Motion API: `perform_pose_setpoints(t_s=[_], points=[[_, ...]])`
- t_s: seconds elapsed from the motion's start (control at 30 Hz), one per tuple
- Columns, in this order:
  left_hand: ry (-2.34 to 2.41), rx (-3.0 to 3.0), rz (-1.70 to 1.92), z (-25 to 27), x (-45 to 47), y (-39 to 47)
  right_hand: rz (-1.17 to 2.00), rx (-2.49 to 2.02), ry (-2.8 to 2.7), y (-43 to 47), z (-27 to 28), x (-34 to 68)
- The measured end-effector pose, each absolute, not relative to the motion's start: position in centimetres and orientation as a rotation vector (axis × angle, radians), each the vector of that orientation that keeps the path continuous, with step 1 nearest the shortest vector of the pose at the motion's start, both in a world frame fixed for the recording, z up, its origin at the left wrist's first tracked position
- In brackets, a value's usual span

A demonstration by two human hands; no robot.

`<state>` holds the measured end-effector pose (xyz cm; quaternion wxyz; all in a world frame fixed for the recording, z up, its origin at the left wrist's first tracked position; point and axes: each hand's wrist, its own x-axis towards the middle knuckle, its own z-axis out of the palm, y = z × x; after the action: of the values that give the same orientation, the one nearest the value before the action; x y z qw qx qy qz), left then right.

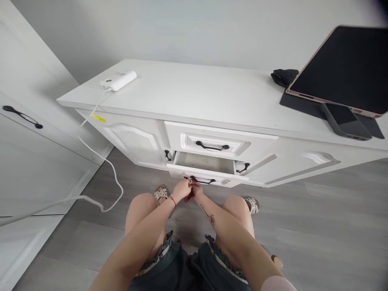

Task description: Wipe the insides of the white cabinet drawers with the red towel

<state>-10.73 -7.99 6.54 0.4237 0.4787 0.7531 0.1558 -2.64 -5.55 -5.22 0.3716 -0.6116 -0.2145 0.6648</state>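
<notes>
Both hands meet low in front of a white cabinet, at the left end of a black drawer handle (203, 180). My left hand (182, 189) is closed on a dark red cloth (188, 197). My right hand (197, 191) is closed on the same cloth from the other side, close to the left one. Part of the cloth reaches up by the handle; I cannot tell whether it touches it. The lower drawer (207, 174) is pulled out, and its pale inside shows. Above it, the upper drawer (221, 139) also has a black handle.
On the cabinet top (194, 87) stand a white device (119, 81) with a cable, a tablet (345, 68), a dark phone-like device (347, 121) and a black bundle (284, 76). The white cable (113, 171) hangs down at the left. Another white cabinet (45, 153) stands left.
</notes>
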Motion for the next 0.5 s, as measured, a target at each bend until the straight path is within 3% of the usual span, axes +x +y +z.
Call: perform_pose_setpoints(t_s=[0.27, 0.5], points=[[1.896, 0.914, 0.647, 3.8, -10.3, -5.7, 1.795, -1.654, -0.261, -4.4, -4.4, -1.4], [1.801, 0.661, 0.792, 3.1, -8.7, -4.9, 1.603, -1.579, -0.323, -3.1, -2.9, 1.4]])
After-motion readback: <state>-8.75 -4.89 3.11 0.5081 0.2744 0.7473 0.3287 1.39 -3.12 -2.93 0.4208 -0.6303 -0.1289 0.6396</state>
